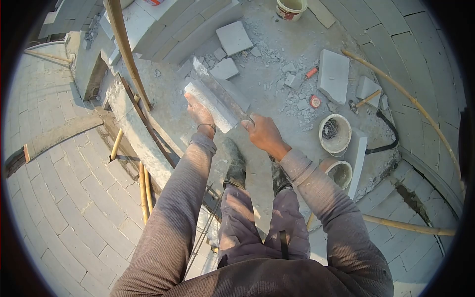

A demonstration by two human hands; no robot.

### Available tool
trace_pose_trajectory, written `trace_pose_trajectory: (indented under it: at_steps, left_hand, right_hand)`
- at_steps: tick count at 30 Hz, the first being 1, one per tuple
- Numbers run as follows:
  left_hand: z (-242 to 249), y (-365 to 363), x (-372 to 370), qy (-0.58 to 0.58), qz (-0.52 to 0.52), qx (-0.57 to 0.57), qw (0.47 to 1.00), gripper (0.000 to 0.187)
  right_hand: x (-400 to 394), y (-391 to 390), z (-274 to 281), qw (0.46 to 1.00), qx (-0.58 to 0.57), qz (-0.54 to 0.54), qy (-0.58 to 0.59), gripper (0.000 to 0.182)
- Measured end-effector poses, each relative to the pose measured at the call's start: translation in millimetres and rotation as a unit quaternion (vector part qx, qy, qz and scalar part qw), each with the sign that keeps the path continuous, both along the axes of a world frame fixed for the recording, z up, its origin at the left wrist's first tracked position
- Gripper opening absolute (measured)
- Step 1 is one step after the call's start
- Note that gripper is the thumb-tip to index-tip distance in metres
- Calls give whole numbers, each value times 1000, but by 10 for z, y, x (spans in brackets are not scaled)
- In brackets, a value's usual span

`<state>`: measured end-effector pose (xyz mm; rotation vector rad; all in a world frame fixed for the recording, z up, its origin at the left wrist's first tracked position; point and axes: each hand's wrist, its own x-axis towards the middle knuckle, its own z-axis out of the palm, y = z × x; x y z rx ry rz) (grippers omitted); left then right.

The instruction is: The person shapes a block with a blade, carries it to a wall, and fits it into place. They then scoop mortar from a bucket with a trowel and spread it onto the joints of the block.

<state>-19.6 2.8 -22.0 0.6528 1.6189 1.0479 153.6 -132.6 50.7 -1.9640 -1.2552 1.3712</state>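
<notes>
A pale, narrow block piece (pixel 210 106) is held up in front of me, tilted, with my left hand (pixel 200 113) gripping its near-left side. Right beside it, a long flat metal blade (pixel 216 88) runs along the block's upper-right edge. My right hand (pixel 264 132) is wrapped round the lower-right end of this bladed tool; its handle is mostly hidden by the fingers. Both hands are above the dusty floor, in front of my boots (pixel 234 163).
Loose blocks (pixel 333 76) and rubble lie on the floor ahead. On the right are a hammer (pixel 366 99), a red tape measure (pixel 314 102), buckets (pixel 335 134) and a black hose (pixel 388 133). A wooden pole (pixel 124 47) leans at left, near a block wall (pixel 183 24).
</notes>
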Motion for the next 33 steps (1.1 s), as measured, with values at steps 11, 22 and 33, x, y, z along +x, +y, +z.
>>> trace_pose_trajectory:
  at_steps: [11,22,33]
  left_hand:
    - [-90,29,-41,-26,-13,12,1000,79]
    - [-38,6,4,-5,-11,1,1000,82]
    - [-209,39,-35,3,6,14,1000,76]
  right_hand:
    - [-20,176,84,998,5,-61,11,38]
    - [-79,-33,-41,993,17,-112,-10,35]
    - [-136,-650,-149,999,17,-28,-23,36]
